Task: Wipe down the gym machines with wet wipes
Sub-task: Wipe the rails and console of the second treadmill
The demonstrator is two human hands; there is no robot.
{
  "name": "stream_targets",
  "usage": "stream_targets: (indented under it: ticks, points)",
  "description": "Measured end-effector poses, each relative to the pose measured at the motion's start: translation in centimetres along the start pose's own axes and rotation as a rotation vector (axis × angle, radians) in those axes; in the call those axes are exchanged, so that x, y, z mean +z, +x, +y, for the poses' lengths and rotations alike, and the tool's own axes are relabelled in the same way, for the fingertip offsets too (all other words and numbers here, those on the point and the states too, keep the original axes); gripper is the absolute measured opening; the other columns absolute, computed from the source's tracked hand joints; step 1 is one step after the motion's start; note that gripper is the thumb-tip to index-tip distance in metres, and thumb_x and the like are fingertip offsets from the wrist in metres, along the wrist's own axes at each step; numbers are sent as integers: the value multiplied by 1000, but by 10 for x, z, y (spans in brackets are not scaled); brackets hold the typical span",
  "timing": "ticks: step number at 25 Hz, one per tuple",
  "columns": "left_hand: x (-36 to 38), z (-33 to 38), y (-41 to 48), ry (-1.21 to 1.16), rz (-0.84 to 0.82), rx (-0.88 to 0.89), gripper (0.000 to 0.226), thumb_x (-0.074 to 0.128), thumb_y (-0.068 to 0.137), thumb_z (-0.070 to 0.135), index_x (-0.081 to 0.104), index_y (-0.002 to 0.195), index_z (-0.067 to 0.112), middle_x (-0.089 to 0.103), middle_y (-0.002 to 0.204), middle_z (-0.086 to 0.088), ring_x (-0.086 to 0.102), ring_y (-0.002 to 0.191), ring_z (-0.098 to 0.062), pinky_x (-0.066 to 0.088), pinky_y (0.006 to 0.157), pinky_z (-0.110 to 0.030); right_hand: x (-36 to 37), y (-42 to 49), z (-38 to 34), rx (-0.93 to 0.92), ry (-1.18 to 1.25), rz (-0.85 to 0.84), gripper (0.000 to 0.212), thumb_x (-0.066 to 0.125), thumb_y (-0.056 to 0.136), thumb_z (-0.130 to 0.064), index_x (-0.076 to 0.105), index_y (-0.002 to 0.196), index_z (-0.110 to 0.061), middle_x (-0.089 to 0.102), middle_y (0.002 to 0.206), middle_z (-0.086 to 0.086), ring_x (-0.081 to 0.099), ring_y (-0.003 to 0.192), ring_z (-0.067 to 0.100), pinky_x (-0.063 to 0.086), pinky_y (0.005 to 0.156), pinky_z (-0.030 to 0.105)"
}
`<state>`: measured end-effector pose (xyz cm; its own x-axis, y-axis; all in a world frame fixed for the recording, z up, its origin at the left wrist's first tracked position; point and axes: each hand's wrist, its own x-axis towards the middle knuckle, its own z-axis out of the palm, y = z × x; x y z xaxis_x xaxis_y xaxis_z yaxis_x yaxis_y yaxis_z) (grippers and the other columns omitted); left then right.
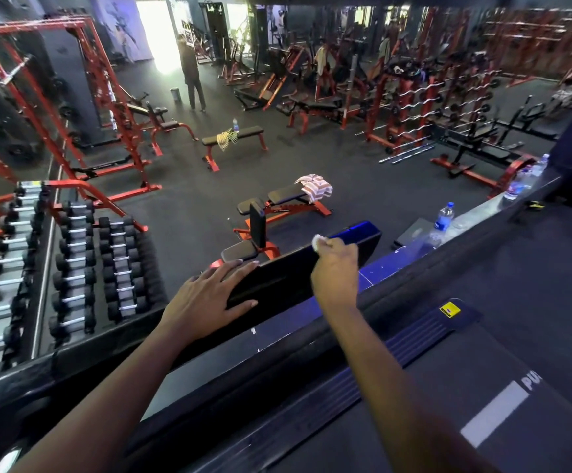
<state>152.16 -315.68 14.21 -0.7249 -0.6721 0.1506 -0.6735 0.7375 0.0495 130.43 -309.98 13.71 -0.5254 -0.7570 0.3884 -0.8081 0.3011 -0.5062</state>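
Your left hand (209, 298) lies flat with its fingers spread on the near left end of the black machine panel (288, 278) at the centre of the frame, the fingertips reaching its upper edge. Your right hand (335, 268) is just to the right of it, fingers curled and pinching a small white wet wipe (318, 241), which is bunched at the fingertips and touches the panel's top edge where a blue glow shows. Both forearms reach up from the bottom of the frame. At lower right is a dark machine deck carrying a yellow sticker (450, 309). In the left half of the frame stands a dumbbell rack (73, 261) with rows of black dumbbells. Right of centre, a water bottle (444, 218) with a blue cap stands on a grey ledge (482, 209). Above the panel, an adjustable bench (284, 196) has a striped towel (315, 187) draped over it. Toward the upper centre, a person (192, 73) in dark clothes stands on the gym floor among red-framed machines.
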Motion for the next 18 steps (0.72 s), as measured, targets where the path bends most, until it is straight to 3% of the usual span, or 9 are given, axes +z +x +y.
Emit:
stream_targets:
  ticks: [4, 7, 9, 13, 18]
  points:
    - [0, 0, 0, 7, 0, -8, 96, 0, 70, 85, 18, 150, 35, 30, 152, 9, 43, 131, -17, 43, 97, -37, 15, -58, -66, -264, 55, 44, 37, 70, 65, 2, 69, 101, -6, 68, 91, 7, 55, 70, 20, 50, 60, 26]
    - [-3, 1, 0, 12, -7, -21, 107, -8, 65, 88, 23, 149, 29, 30, 153, 10, 42, 131, -16, 42, 97, -35, 8, -65, -74, -319, 129, -117, 43, 65, 77, 4, 62, 119, -6, 66, 105, 7, 51, 83, 23, 50, 72, 27]
    - [-2, 2, 0, 10, 4, -13, 99, -3, 69, 87, 22, 149, 33, 32, 151, 11, 42, 131, -16, 44, 96, -36, -4, -36, -49, -259, 146, -117, 40, 54, 84, 7, 63, 119, -10, 66, 110, 5, 51, 91, 25, 44, 79, 25]
    - [-2, 2, 1, 11, -23, -21, 86, 5, 74, 80, 14, 149, 39, 28, 151, 14, 38, 133, -15, 44, 98, -37, -28, 34, 21, 19, 18, -16, 45, 42, 85, 13, 63, 120, -8, 63, 116, 11, 49, 104, 31, 42, 86, 33]
    - [-3, 3, 0, 9, -26, -28, 87, 4, 73, 79, 14, 149, 38, 30, 150, 13, 41, 130, -15, 44, 97, -36, -17, 21, 23, -43, -61, -89, 48, 41, 86, 12, 55, 127, -8, 58, 122, 12, 44, 106, 28, 40, 87, 32]
